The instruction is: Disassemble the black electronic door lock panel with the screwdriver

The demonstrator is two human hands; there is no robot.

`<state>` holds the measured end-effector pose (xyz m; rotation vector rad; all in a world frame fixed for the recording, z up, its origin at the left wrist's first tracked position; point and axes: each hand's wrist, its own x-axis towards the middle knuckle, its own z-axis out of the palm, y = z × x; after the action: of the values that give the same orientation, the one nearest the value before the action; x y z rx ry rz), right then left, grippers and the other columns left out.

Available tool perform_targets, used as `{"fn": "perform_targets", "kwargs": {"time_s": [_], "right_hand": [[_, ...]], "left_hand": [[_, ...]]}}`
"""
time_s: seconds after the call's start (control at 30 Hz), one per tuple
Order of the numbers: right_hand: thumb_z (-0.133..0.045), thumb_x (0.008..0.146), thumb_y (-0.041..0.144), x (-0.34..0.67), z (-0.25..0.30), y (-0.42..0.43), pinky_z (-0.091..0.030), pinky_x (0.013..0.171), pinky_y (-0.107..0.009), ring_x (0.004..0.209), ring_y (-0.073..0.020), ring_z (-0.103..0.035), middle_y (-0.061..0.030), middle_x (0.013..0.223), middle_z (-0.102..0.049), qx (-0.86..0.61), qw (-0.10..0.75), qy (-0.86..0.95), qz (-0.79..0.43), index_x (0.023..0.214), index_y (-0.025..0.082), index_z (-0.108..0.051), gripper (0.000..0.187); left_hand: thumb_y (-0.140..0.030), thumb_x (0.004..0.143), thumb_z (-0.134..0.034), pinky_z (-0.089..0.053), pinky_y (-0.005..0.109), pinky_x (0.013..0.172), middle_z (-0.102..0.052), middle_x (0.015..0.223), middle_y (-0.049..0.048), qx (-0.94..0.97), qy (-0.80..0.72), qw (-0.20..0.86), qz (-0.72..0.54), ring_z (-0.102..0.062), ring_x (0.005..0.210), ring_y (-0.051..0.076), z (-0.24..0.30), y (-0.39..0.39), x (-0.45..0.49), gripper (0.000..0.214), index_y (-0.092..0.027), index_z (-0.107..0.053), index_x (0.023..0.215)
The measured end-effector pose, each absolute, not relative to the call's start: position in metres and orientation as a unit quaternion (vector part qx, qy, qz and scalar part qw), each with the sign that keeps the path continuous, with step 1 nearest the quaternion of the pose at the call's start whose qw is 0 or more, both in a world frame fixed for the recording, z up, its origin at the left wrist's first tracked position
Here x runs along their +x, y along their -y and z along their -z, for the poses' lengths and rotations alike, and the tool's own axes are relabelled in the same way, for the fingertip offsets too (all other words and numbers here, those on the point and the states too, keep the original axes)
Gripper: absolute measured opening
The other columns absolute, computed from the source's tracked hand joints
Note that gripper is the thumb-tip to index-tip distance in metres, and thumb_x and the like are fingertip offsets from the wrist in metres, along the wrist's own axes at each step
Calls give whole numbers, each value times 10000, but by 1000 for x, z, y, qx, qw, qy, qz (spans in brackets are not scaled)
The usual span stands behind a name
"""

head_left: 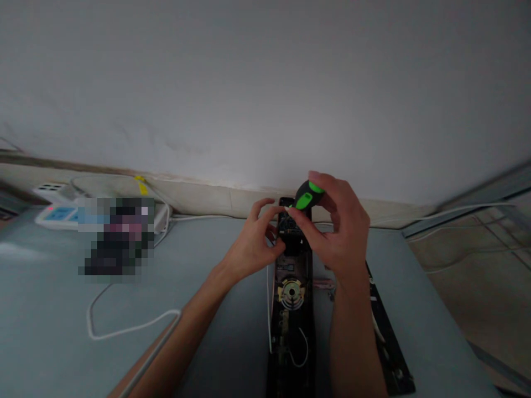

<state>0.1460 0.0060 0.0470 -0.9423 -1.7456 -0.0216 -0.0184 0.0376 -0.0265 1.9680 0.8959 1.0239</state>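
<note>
The right hand (344,221) is clamped on a green-and-black screwdriver (309,194) — thumb low, fingers near its top — above the far end of an open black device (291,265). At that end's left edge, the left hand (259,237) has fingers parted — whether they grip, I cannot tell.

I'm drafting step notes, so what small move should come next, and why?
Probably tip the green-and-black tool more upright: the right hand holds it slanted at the far end of the opened black casing, and the left hand is at that end, perhaps steadying it.
</note>
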Motion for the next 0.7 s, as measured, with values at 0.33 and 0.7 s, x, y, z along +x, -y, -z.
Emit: {"fn": "perform_targets", "kwargs": {"time_s": [0.33,0.7], "right_hand": [[-626,929,91,144,-47,-4,-636,986,-431,1237,-224,-661,-49,1378,-638,-365,529,764,-48,1475,360,-492,623],[-627,949,149,144,-45,-5,-647,924,-446,1143,-220,-694,-36,1344,-663,-357,586,724,-66,1429,387,-569,539]], "left_hand": [[9,725,-598,-655,274,700,-354,1529,135,760,-341,374,-407,-652,675,25,31,-39,-19,634,-226,-518,1309],[15,717,-590,-657,288,692,-358,1525,141,763,-341,370,-406,-642,637,18,28,-38,-19,635,-230,-529,1300]]}}
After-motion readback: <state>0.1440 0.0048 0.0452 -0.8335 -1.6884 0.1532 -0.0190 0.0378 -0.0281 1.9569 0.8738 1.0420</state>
